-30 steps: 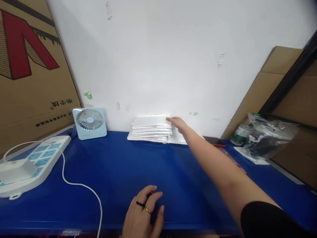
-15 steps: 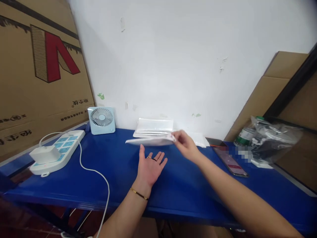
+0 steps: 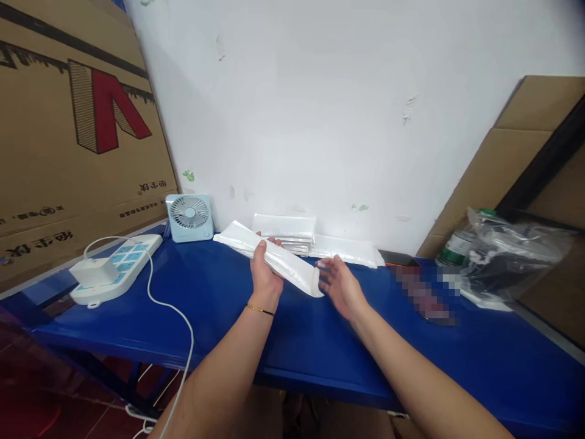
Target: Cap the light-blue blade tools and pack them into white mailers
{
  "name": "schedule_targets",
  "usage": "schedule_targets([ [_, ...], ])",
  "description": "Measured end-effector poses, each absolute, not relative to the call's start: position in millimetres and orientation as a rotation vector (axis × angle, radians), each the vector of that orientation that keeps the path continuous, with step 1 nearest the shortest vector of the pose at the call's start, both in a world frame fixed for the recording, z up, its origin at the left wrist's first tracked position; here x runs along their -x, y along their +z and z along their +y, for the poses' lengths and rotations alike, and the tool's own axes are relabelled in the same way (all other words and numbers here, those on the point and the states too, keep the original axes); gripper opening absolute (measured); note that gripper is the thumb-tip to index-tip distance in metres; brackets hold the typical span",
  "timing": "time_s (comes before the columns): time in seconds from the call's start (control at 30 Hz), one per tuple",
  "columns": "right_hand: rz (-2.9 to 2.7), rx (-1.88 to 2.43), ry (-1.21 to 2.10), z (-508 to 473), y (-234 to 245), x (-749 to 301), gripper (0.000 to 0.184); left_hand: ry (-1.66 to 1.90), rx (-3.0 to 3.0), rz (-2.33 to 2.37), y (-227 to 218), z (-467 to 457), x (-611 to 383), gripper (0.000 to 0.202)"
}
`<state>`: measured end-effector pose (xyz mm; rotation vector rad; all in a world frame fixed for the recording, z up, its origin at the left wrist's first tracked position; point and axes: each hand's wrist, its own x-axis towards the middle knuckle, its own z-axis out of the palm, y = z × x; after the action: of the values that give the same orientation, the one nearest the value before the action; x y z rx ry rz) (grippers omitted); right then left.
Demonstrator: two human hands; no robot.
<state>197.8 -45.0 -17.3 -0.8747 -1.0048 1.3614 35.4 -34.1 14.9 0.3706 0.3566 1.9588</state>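
My left hand (image 3: 264, 273) grips a white padded envelope (image 3: 274, 258) from beneath, thumb over its near edge, holding it tilted above the blue table (image 3: 219, 311). My right hand (image 3: 339, 286) is just right of the envelope's lower end, fingers spread and loosely curled, fingertips at its corner. Behind, against the white wall, lies a stack of the same white envelopes (image 3: 286, 227), with more lying flat to its right (image 3: 347, 250).
A small pale-blue fan (image 3: 189, 216) stands at the back left, beside a white power strip (image 3: 116, 268) with a charger and cable. A large cardboard box (image 3: 68, 134) leans left. At right lie a blurred phone (image 3: 423, 292), a clear plastic bag (image 3: 516, 253) and a bottle.
My right hand pulled one envelope off the stack toward me. My left hand rose from the table and took hold of it; the right hand has let go at its end.
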Motion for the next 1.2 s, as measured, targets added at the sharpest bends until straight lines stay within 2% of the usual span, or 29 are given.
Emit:
schedule_targets([
  [0.07, -0.657, 0.847, 1.656, -40, -23, -191, 0.036, 2.006, -0.526, 0.358, 18, -38, -51, 0.043],
  [0.13, -0.480, 0.789, 1.800, -36, -27, -188, 0.040, 2.044, -0.691, 0.360, 20, -42, -65, 0.047],
  [0.3, -0.374, 0.791, 1.776, -28, -31, -192, 0.037, 2.028, -1.002, 0.360, 24, -48, -84, 0.057],
  [0.53, -0.603, 1.004, 1.595, -29, -30, -190, 0.023, 2.105, -1.021, 0.370, 25, -48, -82, 0.054],
  [0.7, -0.808, 1.062, 1.386, -26, -30, -195, 0.030, 2.123, -0.924, 0.403, 21, -51, -82, 0.054],
  [0.9, -0.878, 1.242, 1.257, -15, -35, -210, 0.027, 2.209, -0.815, 0.448, 24, -49, -74, 0.045],
  [1.2, -0.987, 1.525, 0.789, 6, -42, -263, 0.026, 2.287, -0.930, 0.419, 35, -49, -37, 0.046],
])
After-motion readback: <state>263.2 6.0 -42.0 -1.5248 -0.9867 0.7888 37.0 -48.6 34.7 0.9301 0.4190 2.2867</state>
